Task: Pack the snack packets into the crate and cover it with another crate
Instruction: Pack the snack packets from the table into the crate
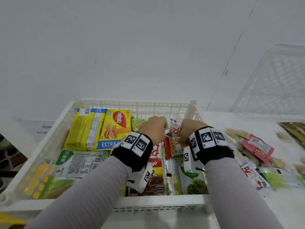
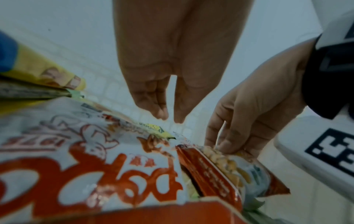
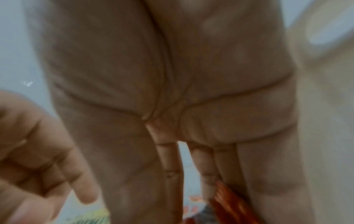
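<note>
Light: bright, even and diffuse, no hard shadows on the white wall [image 1: 115, 47].
Blur: packets on the table [image 1: 257, 149] beyond the right hand's fingers [image 1: 183, 129] smear.
Edges: wide-angle bending.
Focus: right wrist view soft throughout.

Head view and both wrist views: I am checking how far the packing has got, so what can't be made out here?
- Packets under the left hand and right hand: forearms hide them, head view.
- Second crate: cut off by the right edge, blurred.
- Right hand's contact with the red packet: blurred, right wrist view.
</note>
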### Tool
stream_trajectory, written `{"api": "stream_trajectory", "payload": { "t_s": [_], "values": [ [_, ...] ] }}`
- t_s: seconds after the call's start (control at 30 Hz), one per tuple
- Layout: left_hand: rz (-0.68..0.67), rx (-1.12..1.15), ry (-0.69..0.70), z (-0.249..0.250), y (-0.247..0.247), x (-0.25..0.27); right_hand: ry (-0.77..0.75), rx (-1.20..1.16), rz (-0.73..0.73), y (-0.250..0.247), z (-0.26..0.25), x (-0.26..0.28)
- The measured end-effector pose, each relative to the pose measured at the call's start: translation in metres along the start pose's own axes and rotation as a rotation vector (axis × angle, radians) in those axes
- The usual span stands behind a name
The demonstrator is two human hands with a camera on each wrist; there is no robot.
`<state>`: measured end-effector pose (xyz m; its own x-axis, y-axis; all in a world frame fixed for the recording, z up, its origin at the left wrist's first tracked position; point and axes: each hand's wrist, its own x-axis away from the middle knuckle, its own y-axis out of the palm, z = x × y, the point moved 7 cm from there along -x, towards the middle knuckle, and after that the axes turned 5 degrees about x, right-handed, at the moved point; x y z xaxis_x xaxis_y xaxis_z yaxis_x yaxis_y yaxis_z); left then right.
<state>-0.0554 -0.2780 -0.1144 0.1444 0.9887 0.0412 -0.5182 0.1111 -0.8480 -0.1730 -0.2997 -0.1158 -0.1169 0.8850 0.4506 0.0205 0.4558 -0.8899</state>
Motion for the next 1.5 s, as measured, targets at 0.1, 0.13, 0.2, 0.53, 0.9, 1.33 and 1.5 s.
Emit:
{"api": "stream_trajectory", "payload": {
  "t_s": [0.1,0.13,0.2,0.53,0.9,1.33,1.5],
  "values": [
    [-0.035,-0.220,0.003,-0.007,0.006,-0.002,0.044,-0.014,0.055,-0.001,-0.003,0.002],
    [-0.094,-0.275,-0.013,-0.011,0.012,-0.001,0.055,-0.027,0.136,-0.006,-0.005,0.004],
    [-0.185,-0.350,-0.042,-0.016,0.022,0.001,0.062,-0.043,0.363,-0.017,-0.010,0.010],
    [-0.344,-0.378,-0.173,-0.022,0.022,0.006,0.043,0.040,0.083,0.029,-0.031,-0.008],
    [-0.350,-0.401,-0.231,-0.029,0.019,0.014,-0.045,0.146,0.114,0.041,-0.020,-0.020],
    [-0.309,-0.358,-0.087,-0.005,0.002,0.007,-0.166,0.017,0.059,0.001,-0.030,0.011],
    [-0.112,-0.165,-0.013,0.030,-0.046,0.007,-0.226,0.073,0.147,-0.042,-0.022,0.049]
  ]
}}
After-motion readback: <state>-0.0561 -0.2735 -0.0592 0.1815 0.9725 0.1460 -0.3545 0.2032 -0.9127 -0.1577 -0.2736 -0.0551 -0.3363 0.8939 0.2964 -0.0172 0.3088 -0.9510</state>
